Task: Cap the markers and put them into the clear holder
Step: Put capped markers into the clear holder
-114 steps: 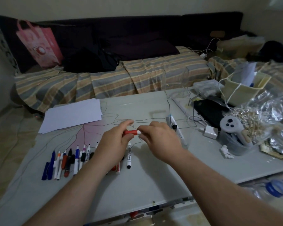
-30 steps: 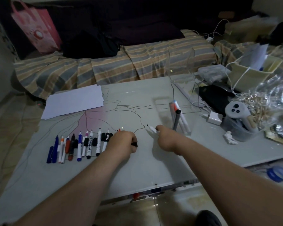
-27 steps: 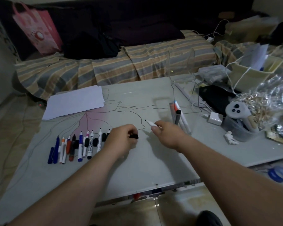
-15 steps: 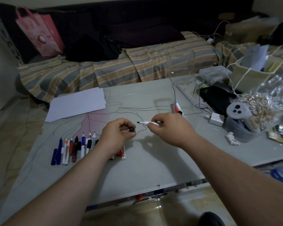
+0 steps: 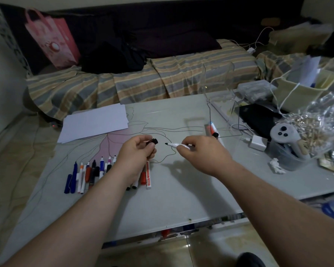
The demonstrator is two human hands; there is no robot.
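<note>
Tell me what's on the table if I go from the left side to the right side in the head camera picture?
Row of markers → left hand holding a black cap → uncapped marker pinched by the right hand → clear holder → white charger → bag of clothespins.

Uncapped white marker [image 5: 178,145] held level above the table, black tip pointing left at a black cap [image 5: 153,141] just apart, row of loose markers [image 5: 96,173] lying near-left (some uncapped), clear holder [image 5: 223,112] upright far-right, capped markers inside.
</note>
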